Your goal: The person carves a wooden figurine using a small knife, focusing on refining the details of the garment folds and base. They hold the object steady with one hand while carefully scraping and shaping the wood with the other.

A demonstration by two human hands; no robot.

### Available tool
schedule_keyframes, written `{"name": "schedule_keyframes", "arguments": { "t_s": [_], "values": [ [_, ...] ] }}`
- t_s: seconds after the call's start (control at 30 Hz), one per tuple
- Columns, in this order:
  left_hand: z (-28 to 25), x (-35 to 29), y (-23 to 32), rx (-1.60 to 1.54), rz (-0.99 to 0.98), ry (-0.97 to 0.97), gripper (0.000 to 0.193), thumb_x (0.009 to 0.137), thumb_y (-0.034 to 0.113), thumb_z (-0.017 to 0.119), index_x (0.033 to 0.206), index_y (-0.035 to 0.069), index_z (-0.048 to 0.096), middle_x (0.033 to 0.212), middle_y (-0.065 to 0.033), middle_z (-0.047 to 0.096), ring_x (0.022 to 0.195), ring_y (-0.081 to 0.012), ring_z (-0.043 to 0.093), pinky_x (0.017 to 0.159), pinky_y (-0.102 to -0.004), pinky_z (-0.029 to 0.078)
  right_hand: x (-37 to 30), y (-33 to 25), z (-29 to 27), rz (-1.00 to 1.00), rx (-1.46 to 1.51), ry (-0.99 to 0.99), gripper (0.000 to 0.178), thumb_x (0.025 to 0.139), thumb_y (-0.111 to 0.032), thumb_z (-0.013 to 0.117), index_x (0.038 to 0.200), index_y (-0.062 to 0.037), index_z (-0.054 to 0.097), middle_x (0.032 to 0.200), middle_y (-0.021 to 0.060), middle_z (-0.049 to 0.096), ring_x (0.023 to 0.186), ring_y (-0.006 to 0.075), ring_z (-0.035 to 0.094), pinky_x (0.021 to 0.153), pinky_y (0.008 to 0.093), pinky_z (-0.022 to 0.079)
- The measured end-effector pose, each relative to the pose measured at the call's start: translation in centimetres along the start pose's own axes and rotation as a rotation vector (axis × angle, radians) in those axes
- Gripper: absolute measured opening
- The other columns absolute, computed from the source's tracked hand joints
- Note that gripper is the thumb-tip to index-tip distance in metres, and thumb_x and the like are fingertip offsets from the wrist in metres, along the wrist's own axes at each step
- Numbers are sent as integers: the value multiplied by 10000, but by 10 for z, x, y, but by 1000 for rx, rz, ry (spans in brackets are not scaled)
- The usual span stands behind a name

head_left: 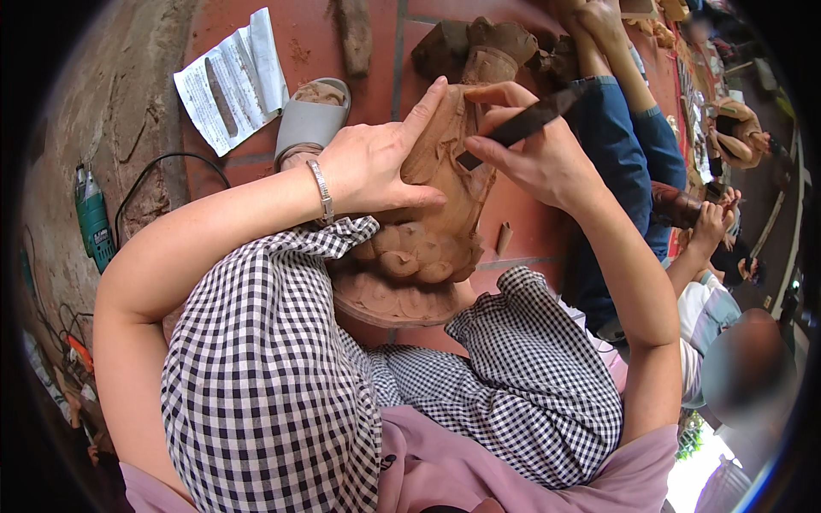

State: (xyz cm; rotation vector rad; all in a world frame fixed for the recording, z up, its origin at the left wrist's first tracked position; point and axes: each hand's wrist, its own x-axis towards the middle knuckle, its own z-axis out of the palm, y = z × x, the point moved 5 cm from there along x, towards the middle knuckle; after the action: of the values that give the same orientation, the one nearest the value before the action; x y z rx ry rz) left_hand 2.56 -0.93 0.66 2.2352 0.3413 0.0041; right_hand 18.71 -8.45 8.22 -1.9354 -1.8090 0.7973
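A reddish-brown carved wooden figure (pixel 466 201) leans away from me between my knees, its rounded, scroll-covered base (pixel 398 299) nearest to me. My left hand (pixel 380 162), with a metal bracelet at the wrist, lies on the figure's left side. Its index finger points along the wood and the thumb is spread apart. On the right side, my right hand (pixel 534 150) pinches a dark flat strip (pixel 522 124) that looks like folded sandpaper. One end of the strip is against the carved surface or just over it; I cannot tell which.
Left of the figure are a grey slipper (pixel 312 120) and a printed, torn white sheet (pixel 235 81). A green power tool (pixel 92 214) with a black cord stands at far left. Dark wood pieces (pixel 440 56) lie beyond the figure. Another person's blue-trousered legs (pixel 620 137) are close on the right.
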Motion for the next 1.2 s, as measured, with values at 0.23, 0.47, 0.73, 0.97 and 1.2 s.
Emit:
{"name": "schedule_keyframes", "arguments": {
  "t_s": [0.23, 0.47, 0.73, 0.97, 1.2],
  "values": [
    [7, 6, -15, 58, -12, 42, 1284, 796, 619, 733, 1616, 110, -114, 926, -269, 713, 813, -413, 709, 746, -478, 584, 24, 23, -4, 232, 110, -35, 263, 922, -241, 763, 907, 14, 702, 861, 58, 708, 852, 126, 639, 801, 298, 514],
    [6, 10, -13, 18, -41, 30, 1281, 792, 613, 734, 1618, 117, -110, 912, -275, 710, 819, -416, 709, 744, -474, 584, 18, 32, 10, 59, 245, 103, 209, 864, -189, 779, 984, -23, 739, 894, 122, 741, 858, 275, 734, 779, 355, 571],
    [7, 8, -15, 2, -61, 21, 1263, 795, 569, 770, 1628, 134, -73, 1055, -303, 689, 962, -437, 690, 856, -468, 551, 3, 23, 15, -19, 124, 211, 219, 872, -228, 759, 999, -50, 757, 857, 123, 742, 820, 286, 732, 732, 352, 567],
    [6, 5, -17, -16, -62, 38, 1246, 802, 544, 782, 1634, 141, -55, 1094, -318, 681, 1005, -457, 674, 885, -470, 531, 18, 33, 5, 166, 266, 96, 219, 917, -200, 749, 993, 3, 728, 900, 63, 723, 809, 169, 660, 742, 301, 533],
    [3, 7, -11, -34, -127, -40, 1237, 810, 535, 780, 1634, 146, -57, 1097, -321, 681, 1012, -458, 673, 910, -474, 526, 35, 44, 5, 69, 154, 109, 323, 841, -328, 811, 1005, -57, 743, 849, 106, 736, 794, 255, 720, 749, 373, 570]
  ]
}}
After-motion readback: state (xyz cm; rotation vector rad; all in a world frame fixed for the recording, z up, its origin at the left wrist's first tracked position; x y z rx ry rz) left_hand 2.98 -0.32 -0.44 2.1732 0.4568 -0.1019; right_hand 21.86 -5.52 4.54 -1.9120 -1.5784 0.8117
